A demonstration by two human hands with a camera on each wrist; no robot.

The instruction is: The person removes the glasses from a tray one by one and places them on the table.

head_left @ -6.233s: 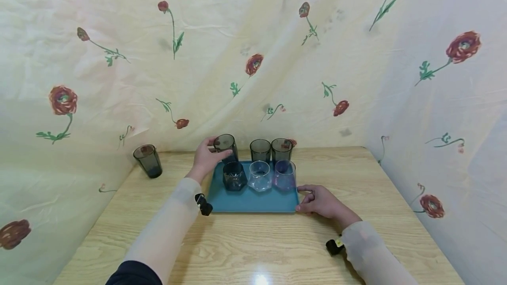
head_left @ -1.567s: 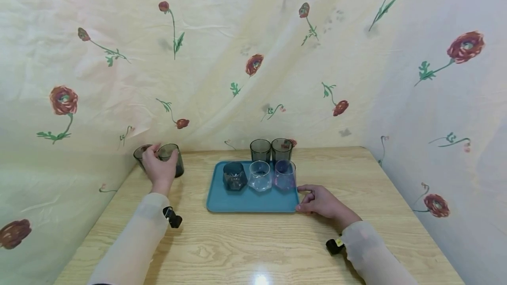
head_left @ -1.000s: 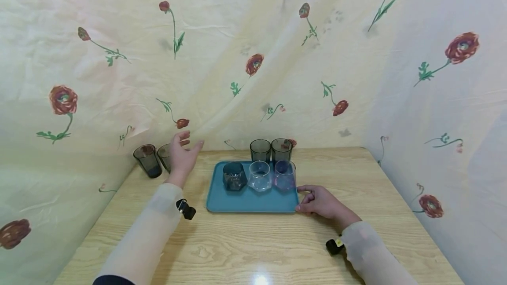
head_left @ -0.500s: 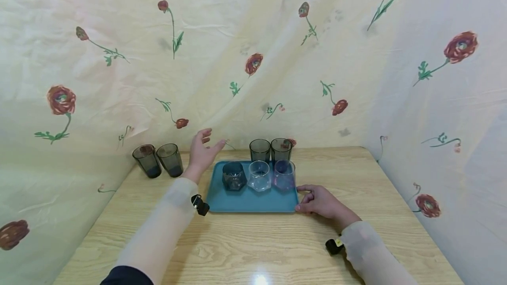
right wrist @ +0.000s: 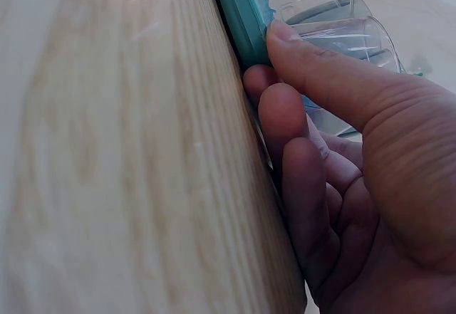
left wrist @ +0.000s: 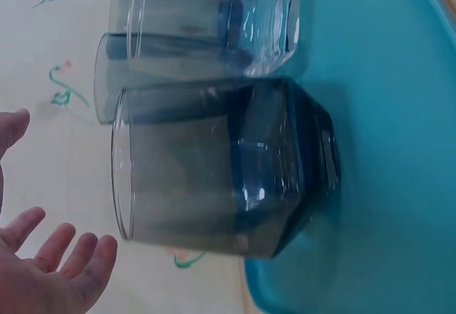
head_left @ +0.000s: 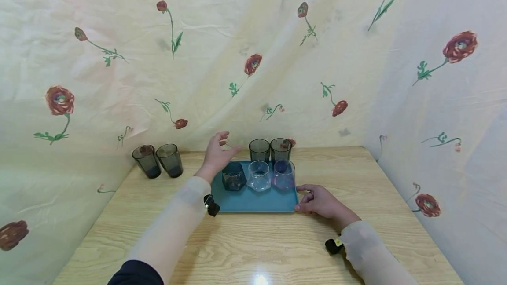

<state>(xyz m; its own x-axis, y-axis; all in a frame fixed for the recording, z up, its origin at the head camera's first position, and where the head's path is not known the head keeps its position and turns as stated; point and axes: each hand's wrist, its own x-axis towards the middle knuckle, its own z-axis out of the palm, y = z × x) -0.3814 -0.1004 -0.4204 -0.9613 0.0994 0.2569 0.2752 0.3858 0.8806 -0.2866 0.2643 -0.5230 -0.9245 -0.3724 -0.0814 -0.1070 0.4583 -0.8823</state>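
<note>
A blue tray holds a front row of faceted glasses: a dark grey tumbler, a clear tumbler and a purple-tinted tumbler. Behind them stand two tall smoky glasses. My left hand hovers at the tray's back left, its fingers spread and holding nothing. In the left wrist view its fingertips are apart from the rim of the grey tumbler. At the tray's right front corner my right hand pinches the edge, thumb on the rim and fingers curled beneath.
Two more smoky glasses stand together at the back left of the wooden table. A flowered cloth hangs right behind the table and along both sides.
My left hand carried a smoky glass from the tray's back left to beside the glass at the far left and let go. It then moved back right, empty. My right hand stayed still.
</note>
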